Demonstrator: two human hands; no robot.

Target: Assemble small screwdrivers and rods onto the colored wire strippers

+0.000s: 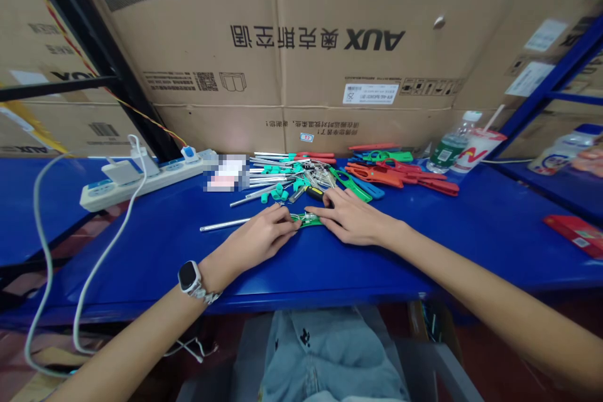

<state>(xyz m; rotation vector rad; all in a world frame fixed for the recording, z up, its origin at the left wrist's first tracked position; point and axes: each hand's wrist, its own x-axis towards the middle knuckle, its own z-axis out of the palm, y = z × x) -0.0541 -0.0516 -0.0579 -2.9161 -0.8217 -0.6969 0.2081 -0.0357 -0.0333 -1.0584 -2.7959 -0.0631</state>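
A green plastic handle piece (311, 222) with small metal and clear parts and thin wire in it lies on the blue table between my hands. My left hand (266, 235) pinches its left end, fingers bent together. My right hand (353, 217) has fingertips closed at its right end, one finger pressing on the small parts. A silvery metal tube (223, 225) runs out leftward from behind my left hand. Just beyond my right fingers lies a black and yellow screwdriver handle (315, 193). What my fingertips cover is hidden.
Behind lie metal tubes (268, 181), teal caps (279, 193), loose metal parts (320, 174), and red and green handle pieces (400, 173). A white power strip (164, 176) stands left; a bottle (452, 144) and paper cup (480, 149) stand right. A large cardboard box (306, 75) walls the back.
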